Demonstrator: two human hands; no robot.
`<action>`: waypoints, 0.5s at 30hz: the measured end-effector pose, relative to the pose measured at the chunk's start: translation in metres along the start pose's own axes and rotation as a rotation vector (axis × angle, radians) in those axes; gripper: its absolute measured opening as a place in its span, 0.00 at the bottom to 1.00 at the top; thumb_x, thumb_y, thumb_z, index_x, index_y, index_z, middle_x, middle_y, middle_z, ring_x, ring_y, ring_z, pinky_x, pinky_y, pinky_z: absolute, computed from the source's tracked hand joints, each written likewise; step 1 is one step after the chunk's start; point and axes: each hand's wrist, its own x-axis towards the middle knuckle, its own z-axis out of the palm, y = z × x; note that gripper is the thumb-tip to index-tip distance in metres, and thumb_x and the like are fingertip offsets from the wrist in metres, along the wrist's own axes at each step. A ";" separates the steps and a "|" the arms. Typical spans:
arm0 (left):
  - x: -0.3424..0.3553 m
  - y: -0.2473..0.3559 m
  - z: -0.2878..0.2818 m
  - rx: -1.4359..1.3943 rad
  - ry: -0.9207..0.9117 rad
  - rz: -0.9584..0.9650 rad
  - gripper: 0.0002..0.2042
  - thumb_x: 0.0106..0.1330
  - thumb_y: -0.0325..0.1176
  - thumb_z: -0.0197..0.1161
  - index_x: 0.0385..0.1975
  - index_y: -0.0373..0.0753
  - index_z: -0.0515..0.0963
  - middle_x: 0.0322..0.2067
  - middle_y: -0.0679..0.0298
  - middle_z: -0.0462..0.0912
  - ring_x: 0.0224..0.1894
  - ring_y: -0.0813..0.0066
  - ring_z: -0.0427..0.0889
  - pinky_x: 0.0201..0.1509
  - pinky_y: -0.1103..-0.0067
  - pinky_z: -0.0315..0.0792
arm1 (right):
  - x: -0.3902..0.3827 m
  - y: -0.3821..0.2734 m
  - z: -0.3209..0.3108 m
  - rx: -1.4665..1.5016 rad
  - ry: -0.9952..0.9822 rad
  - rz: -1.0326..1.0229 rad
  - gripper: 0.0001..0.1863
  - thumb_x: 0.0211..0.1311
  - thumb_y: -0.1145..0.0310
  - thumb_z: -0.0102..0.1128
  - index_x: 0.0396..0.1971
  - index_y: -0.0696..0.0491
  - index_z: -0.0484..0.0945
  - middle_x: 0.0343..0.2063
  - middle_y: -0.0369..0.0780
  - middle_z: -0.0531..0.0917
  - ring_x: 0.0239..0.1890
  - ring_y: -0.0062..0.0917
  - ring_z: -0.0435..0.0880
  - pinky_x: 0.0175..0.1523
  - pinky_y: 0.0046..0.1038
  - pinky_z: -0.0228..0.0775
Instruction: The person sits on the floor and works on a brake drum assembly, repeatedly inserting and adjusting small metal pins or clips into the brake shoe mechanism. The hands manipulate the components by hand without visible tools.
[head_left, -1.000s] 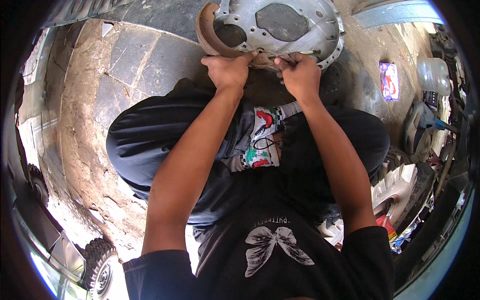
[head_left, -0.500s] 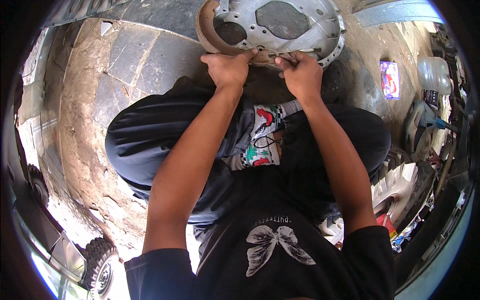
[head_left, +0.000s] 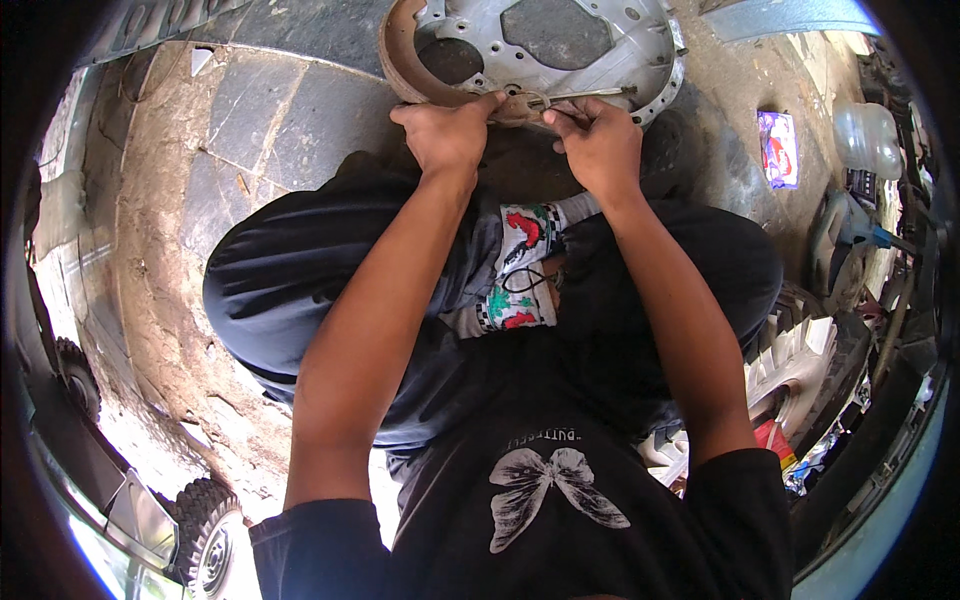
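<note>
A grey cast-metal housing [head_left: 490,30] with a curved brownish rim and large openings lies on the floor in front of my crossed legs. My left hand [head_left: 443,130] is closed on its near rim, thumb on top and pointing right. Just to the right, my right hand [head_left: 598,140] pinches at the same near edge, thumb and forefinger close together. What they hold is small and partly hidden. A thin, light metal rod [head_left: 615,91] shows just beyond those fingers, inside the housing; I cannot tell whether the fingers grip it.
Dark floor tiles [head_left: 325,110] and rough ground surround the housing. To the right lie a purple packet [head_left: 778,150], a clear plastic container [head_left: 866,140] and a pale finned part [head_left: 790,360]. A knobbly tyre [head_left: 205,530] stands at lower left.
The whole scene has shifted slightly up and left in the picture. Both hands stay at the housing's near edge; the right fingers have changed their pinch a little.
</note>
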 end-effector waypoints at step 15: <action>0.002 -0.003 0.002 -0.020 -0.013 0.048 0.48 0.48 0.36 0.89 0.57 0.19 0.58 0.56 0.30 0.77 0.61 0.45 0.82 0.69 0.67 0.75 | 0.004 0.009 0.003 -0.076 0.068 -0.150 0.12 0.65 0.63 0.76 0.39 0.57 0.91 0.27 0.40 0.92 0.25 0.22 0.91 0.36 0.26 0.80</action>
